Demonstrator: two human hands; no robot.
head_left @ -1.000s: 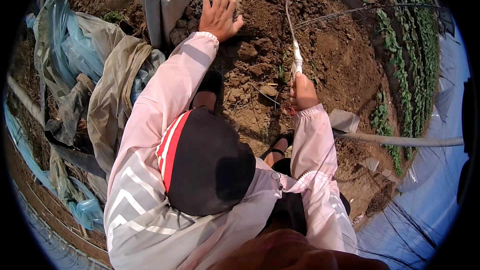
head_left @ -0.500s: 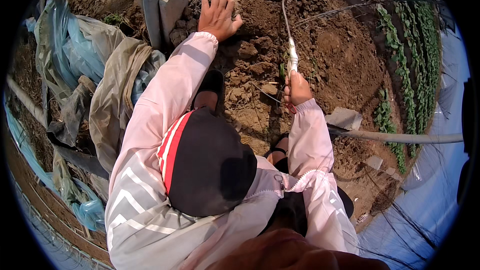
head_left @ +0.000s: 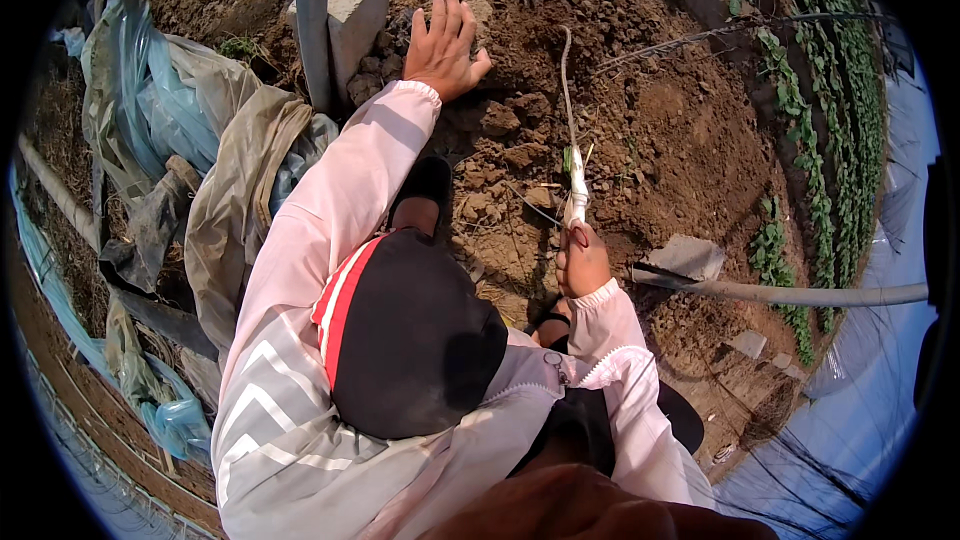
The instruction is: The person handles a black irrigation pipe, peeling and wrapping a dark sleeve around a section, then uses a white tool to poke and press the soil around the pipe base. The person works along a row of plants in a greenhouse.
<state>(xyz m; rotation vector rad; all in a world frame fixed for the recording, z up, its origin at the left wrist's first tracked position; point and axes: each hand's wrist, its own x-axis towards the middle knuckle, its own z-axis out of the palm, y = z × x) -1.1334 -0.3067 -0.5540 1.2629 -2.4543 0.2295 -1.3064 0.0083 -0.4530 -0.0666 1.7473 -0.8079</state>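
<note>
My right hand is closed round the rear of a sickle with a white-wrapped handle. Its thin, slightly curved metal blade points away from me over the brown soil, and a bit of green stem shows beside the handle. Ahead and to the left, my left hand has its fingers spread, palm toward the loose clods, holding nothing. Whether that palm touches the ground I cannot tell.
A concrete block and a grey post stand near my left hand. Crumpled plastic sheeting lies at left. A pale pole extends right past a stone block; leafy green plants grow at far right.
My right hand has drawn the sickle back toward my body, dragging its tip nearer over the soil. My left hand stays spread in nearly the same place.
</note>
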